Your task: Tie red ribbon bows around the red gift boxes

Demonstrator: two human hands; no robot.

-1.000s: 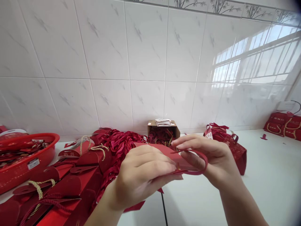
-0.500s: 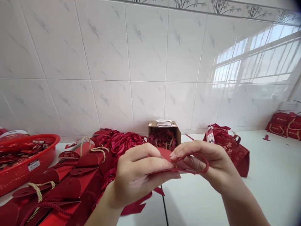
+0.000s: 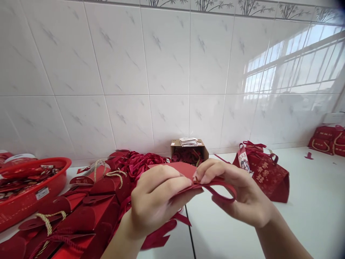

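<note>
My left hand point(image 3: 157, 199) is closed on a flat red paper box blank point(image 3: 185, 172), thumb under and fingers over its near edge. My right hand point(image 3: 237, 196) pinches a red ribbon loop point(image 3: 225, 190) at the blank's right edge, where thumb and forefinger meet. Both hands are held above the white counter point(image 3: 309, 201), close together in the middle of the view.
A heap of flat red boxes with gold cords point(image 3: 67, 216) lies at the left, beside a red plastic basket point(image 3: 24, 194). Loose red ribbons point(image 3: 140, 162) and a small cardboard box point(image 3: 189, 148) sit by the tiled wall. Finished red boxes stand at the right point(image 3: 265, 176) and far right point(image 3: 327, 140).
The blank has tilted so that more of its top face shows. My right fingers have shifted along the ribbon loop toward the blank's edge. The view has dropped slightly.
</note>
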